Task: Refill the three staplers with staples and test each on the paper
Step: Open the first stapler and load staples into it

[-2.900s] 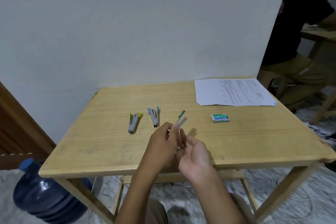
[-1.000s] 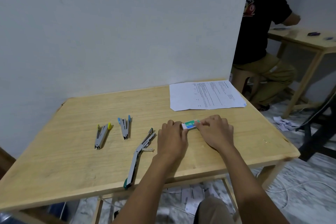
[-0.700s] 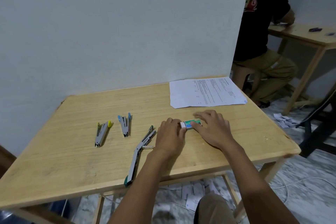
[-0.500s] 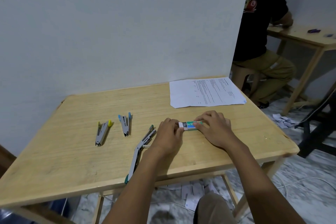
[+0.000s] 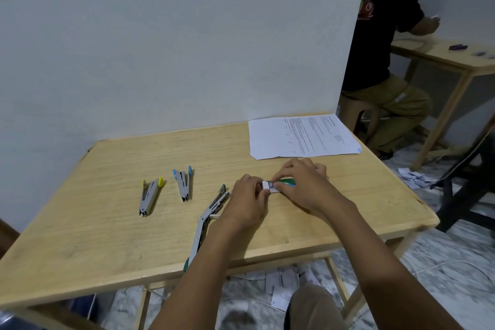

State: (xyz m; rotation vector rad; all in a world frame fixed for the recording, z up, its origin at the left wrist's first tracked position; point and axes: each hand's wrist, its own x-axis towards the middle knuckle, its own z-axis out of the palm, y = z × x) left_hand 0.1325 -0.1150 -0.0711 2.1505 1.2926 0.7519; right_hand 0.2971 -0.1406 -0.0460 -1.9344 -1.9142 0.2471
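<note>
Both hands are meeting over the middle of the light wooden table (image 5: 107,236). The left hand (image 5: 249,199) is pinching the white end of the small green and white cardboard staple box (image 5: 277,185), fingers curled in on it. The right hand (image 5: 302,186) is gripping the green part from the other side, thumb and fingers wrapping over it. The white inner tray is poking out towards the left hand, and the box is sitting low at the tabletop between the two hands (its label is hiding under the right fingers, so no brand is readable).

Just left of the left wrist, the long grey metal stapler with green plastic ends (image 5: 206,220) is lying swung fully open. One end is reaching the table's near edge, the other is lying close beside the left knuckles. Further left of that hand, the grey metal stapler with blue plastic tips (image 5: 183,185) is resting in a narrow V. Beyond it, the grey metal stapler with yellow plastic tips (image 5: 148,197) is doing the same.

Just past the right fingertips, the white printed sheet of paper (image 5: 302,135) is lying flat. Its lines of text are showing too small to read, with a small blue round mark at the corner.

Well off to the right, a person in a black T-shirt (image 5: 380,35) is sitting at a second wooden table (image 5: 455,60).
</note>
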